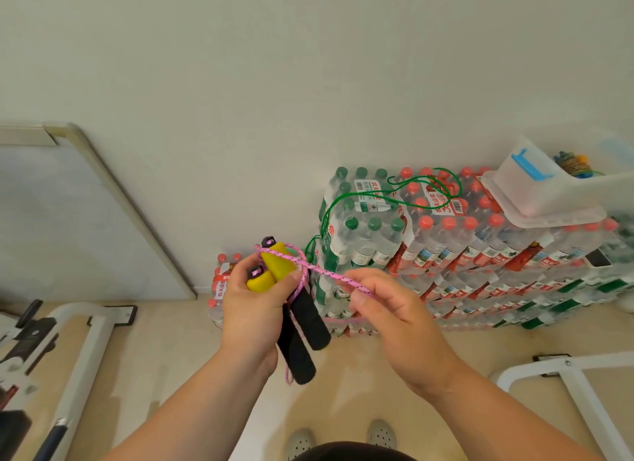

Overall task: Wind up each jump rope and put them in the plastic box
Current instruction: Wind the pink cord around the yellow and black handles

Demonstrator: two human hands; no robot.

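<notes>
My left hand (252,309) grips the two yellow-and-black handles (302,326) of a jump rope, held side by side in mid-air. Its pink cord (326,272) loops over the yellow ends and stretches right to my right hand (394,313), which pinches it between thumb and fingers. A green jump rope (391,189) lies draped over the stacked water-bottle packs. The clear plastic box (549,192) with a blue latch sits on top of the packs at the far right, with a wound rope bundle (574,165) inside.
Shrink-wrapped packs of water bottles (446,254) are stacked against the wall ahead and to the right. A whiteboard (68,220) leans at left. White metal frames (85,350) stand on the floor at both sides. My shoes (343,440) show below.
</notes>
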